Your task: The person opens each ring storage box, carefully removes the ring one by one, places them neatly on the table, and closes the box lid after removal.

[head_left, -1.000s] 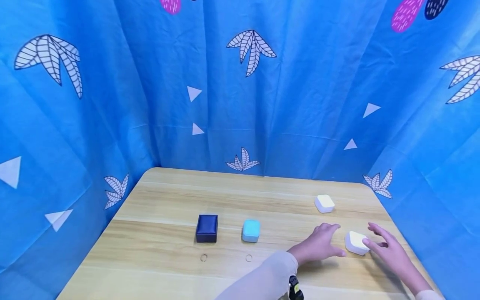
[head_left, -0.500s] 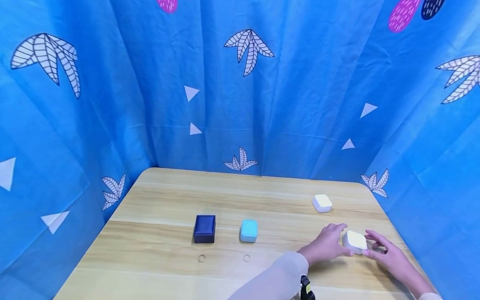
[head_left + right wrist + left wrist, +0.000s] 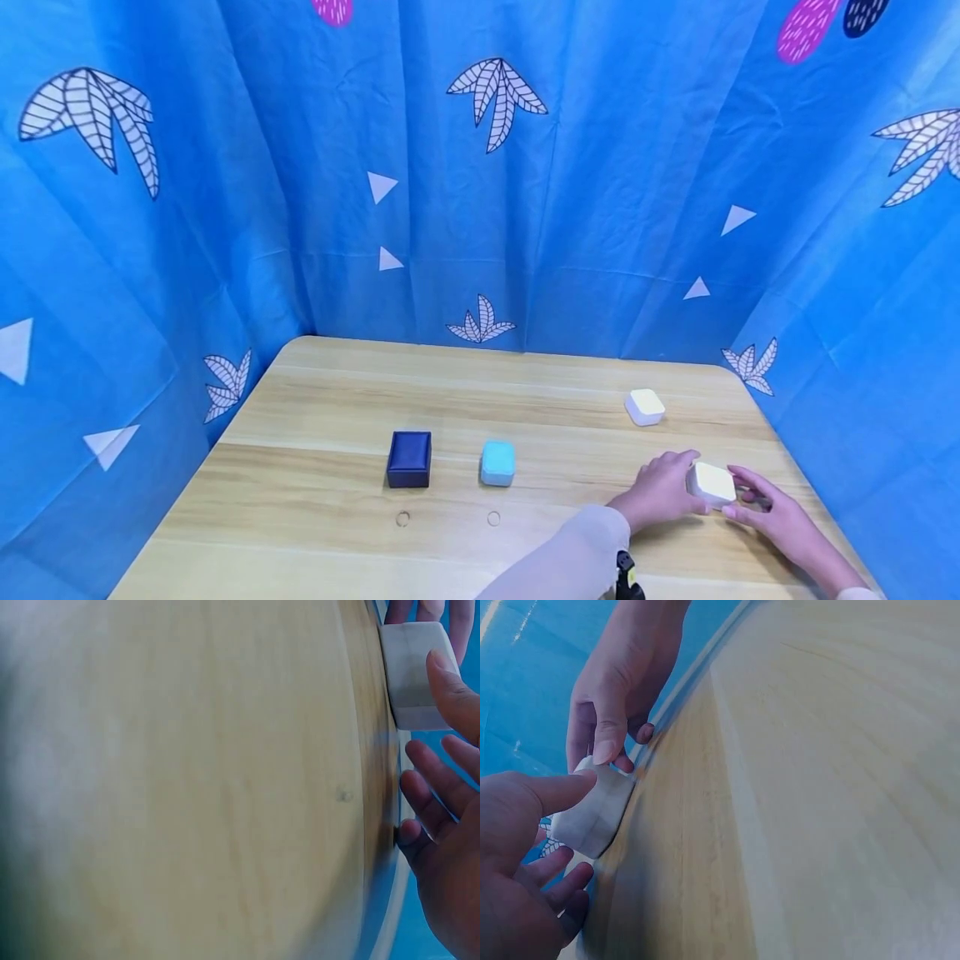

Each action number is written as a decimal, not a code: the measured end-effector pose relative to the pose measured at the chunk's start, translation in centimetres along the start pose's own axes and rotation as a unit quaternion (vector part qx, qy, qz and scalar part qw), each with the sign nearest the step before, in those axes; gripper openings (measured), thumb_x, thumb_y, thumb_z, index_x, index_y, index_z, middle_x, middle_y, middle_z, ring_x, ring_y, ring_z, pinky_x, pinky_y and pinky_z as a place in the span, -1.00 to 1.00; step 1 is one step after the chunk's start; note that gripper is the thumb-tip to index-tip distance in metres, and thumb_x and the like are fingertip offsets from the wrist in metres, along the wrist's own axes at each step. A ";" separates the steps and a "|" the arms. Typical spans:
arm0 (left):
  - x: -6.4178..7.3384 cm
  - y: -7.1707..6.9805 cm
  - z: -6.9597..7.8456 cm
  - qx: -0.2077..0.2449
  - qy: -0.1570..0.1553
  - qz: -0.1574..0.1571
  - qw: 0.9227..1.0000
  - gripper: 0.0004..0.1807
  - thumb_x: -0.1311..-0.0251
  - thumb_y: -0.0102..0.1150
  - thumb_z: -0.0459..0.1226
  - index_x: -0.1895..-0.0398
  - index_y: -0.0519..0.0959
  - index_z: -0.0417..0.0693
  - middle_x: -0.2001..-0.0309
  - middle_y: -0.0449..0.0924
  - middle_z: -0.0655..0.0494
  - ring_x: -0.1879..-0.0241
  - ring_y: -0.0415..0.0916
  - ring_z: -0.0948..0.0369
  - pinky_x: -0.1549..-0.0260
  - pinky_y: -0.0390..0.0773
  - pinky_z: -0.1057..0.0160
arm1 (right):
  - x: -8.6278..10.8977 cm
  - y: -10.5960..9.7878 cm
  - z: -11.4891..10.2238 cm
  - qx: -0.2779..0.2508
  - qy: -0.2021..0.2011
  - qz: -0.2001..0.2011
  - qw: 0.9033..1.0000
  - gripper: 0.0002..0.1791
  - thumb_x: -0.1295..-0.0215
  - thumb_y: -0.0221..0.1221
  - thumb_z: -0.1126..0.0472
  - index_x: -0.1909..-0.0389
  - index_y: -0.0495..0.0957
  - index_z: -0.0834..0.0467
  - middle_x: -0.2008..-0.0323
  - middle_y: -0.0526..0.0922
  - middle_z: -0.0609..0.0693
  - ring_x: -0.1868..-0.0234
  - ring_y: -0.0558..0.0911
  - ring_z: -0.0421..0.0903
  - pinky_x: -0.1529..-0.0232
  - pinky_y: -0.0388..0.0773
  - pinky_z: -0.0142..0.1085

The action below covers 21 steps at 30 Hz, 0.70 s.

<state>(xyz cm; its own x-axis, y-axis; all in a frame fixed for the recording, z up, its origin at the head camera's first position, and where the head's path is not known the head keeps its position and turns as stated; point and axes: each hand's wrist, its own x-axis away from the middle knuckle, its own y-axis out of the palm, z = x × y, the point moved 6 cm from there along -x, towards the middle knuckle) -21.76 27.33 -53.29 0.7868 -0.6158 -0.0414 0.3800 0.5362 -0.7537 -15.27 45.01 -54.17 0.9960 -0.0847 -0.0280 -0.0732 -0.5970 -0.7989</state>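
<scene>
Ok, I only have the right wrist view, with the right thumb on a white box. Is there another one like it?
Observer: Yes, the head view shows a second white box, farther back on the table than the held white box.

Operator: And anything left of the left hand?

Observer: A dark blue box and a light blue box, standing apart.

Operator: Anything nearer the person than those two?

Observer: Yes, two thin rings, one in front of each.
</scene>
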 end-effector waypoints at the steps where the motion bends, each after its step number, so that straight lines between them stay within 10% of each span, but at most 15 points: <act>1: 0.0 0.0 0.1 -0.006 0.002 0.002 1.000 -0.09 0.06 0.54 0.04 -0.43 0.33 0.34 -0.19 0.51 0.38 -0.03 0.46 0.40 -0.08 0.40 0.36 | 0.0 0.0 -0.1 0.002 0.001 0.001 1.000 -0.16 -0.26 0.36 0.00 -0.43 0.28 0.32 -0.16 0.56 0.30 0.13 0.41 -0.57 0.18 0.47 -0.43; 21: -0.4 0.9 -0.4 -0.030 -0.012 0.036 0.999 -0.29 0.03 0.54 -0.03 -0.27 0.50 0.27 -0.04 0.58 0.43 0.07 0.42 0.43 0.06 0.33 0.45 | -0.3 0.5 -1.2 0.004 0.007 0.018 1.000 -0.29 -0.25 0.38 0.02 -0.32 0.44 0.31 0.14 0.65 -0.01 0.22 0.46 -0.46 0.27 0.44 -0.42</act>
<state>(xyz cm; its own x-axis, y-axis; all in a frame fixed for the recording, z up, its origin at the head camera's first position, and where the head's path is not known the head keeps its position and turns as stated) -21.93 27.78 -54.23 0.8231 -0.5621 -0.0814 0.2929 0.5428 -0.7871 -15.69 43.80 -53.88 0.9919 -0.1174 -0.0477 -0.1081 -0.5873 -0.8021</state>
